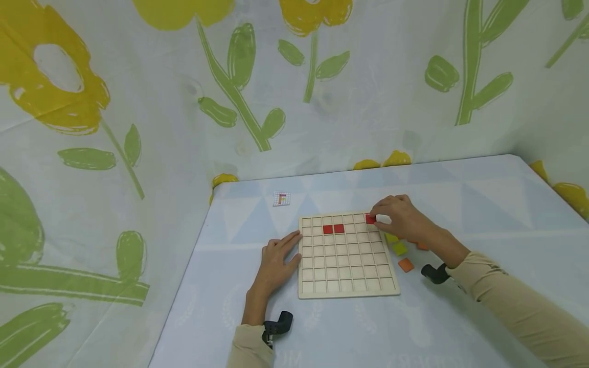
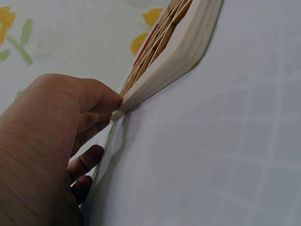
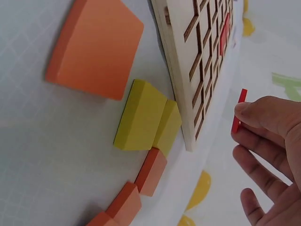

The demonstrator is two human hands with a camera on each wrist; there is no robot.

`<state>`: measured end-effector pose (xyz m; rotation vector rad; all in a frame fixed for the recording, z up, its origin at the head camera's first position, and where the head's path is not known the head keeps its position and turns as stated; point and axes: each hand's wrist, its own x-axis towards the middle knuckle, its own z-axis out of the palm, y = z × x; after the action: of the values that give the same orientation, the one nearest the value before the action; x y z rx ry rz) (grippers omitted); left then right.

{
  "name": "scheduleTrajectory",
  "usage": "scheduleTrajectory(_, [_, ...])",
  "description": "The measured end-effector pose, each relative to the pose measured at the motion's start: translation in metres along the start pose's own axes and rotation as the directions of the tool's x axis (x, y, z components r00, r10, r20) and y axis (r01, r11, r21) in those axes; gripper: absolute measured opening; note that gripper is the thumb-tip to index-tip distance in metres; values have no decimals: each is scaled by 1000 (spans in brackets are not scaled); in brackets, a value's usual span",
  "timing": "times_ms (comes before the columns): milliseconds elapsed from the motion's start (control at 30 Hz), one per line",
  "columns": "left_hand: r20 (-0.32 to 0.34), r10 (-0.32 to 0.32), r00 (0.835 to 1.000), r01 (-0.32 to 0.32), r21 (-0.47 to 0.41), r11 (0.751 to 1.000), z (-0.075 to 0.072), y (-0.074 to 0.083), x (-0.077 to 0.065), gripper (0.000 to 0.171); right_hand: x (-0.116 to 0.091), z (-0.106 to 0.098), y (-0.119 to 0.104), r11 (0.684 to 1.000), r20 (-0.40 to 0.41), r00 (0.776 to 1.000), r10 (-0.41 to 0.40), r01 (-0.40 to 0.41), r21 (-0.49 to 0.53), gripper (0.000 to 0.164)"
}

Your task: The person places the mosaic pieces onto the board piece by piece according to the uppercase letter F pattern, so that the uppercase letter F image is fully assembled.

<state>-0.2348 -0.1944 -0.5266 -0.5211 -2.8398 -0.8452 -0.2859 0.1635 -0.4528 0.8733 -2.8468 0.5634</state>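
A wooden grid board lies on the table with two red tiles side by side in its second row. My right hand pinches another red tile between thumb and fingertips, above the board's far right corner. In the right wrist view that tile is on edge, apart from the board. My left hand rests at the board's left edge, its thumb and fingertips touching the rim. The left wrist view shows the thumb against the board's side, the other fingers loosely bent.
Right of the board lie loose yellow tiles and several orange tiles. A small printed pattern card is on the table behind the board's left corner. A flower-printed curtain hangs around the table.
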Motion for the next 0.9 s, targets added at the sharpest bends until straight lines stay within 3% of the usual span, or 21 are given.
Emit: scheduleTrajectory(900, [-11, 10, 1000, -11, -7, 1000, -2, 2, 0, 52, 24, 16, -19, 989, -33, 990, -140, 138, -44, 17])
